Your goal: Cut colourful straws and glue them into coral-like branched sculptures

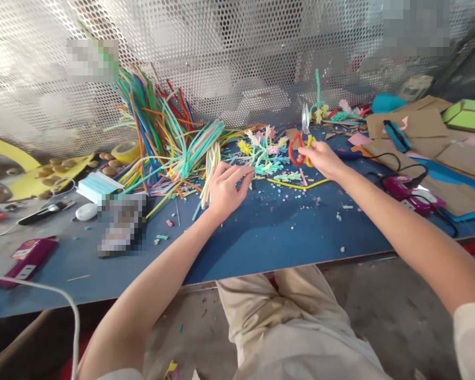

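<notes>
My right hand point(320, 158) grips a pair of scissors point(296, 149) by the handles, one orange and one yellow, with the metal blades pointing up and away. My left hand point(228, 191) is low over the table, fingers stretched out and thumb a little apart. Its index fingertip reaches the end of a turquoise branched pipe-cleaner piece point(268, 168); whether it touches is unclear. Around that piece lie pink, yellow, blue and pale green branched pipe-cleaner pieces. Close behind my left hand lies a bundle of turquoise and pink pipe cleaners point(201, 145).
A large heap of coloured pipe cleaners point(150, 119) leans on the perforated metal panel point(237, 63). Left are a face mask point(98, 186), a white mouse point(86, 212) and a purple device point(27, 258). Right are cardboard sheets point(407, 124) and another purple device point(411, 195) with black cables. Clippings dot the blue tabletop point(261, 237).
</notes>
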Motion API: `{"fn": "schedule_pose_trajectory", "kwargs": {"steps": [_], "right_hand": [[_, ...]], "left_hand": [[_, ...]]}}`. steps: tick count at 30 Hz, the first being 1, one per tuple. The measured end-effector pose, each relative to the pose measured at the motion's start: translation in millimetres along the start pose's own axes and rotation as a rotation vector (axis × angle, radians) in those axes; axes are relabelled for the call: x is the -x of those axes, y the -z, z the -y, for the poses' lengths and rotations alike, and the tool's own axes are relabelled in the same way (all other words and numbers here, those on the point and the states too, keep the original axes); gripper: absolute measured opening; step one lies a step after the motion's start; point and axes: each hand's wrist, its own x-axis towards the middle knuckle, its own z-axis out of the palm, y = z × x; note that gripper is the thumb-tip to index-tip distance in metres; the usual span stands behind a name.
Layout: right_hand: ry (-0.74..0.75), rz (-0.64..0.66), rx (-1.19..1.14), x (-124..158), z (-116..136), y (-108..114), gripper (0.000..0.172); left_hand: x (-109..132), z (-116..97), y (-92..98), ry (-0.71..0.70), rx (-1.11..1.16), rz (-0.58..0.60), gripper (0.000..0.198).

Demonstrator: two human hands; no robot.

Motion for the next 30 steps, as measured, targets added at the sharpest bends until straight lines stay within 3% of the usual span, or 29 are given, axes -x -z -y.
{"fn": "schedule_pose_trajectory", "kwargs": {"steps": [3,6,14,22,30], "right_hand": [[0.040,-0.077,-0.057,-3.8,2.4,-5.5,0.032],[0.147,-0.120,-0.118,9.9,18.3,-5.3,0.037],[0.451,0.056,0.159,71.3,75.9,-15.9,0.027],[0.408,0.081,0.167,74.9,76.7,-28.2,0.027],[0.461,0.054,0.210,76.4,77.6,-30.9,0.023]], "left_hand": [[-0.3,-0.5,0.2,0.017,0.009,0.022,0.023],[-0.3,-0.4,-0.2,0.023,-0.002,0.028,0.024],[1.0,3.4,-3.1,-0.004,-0.038,0.069,0.024],[4.3,7.5,-6.1,-0.063,-0.027,0.072,0.022],[4.0,5.9,-6.2,-0.091,-0.044,0.052,0.022]]}}
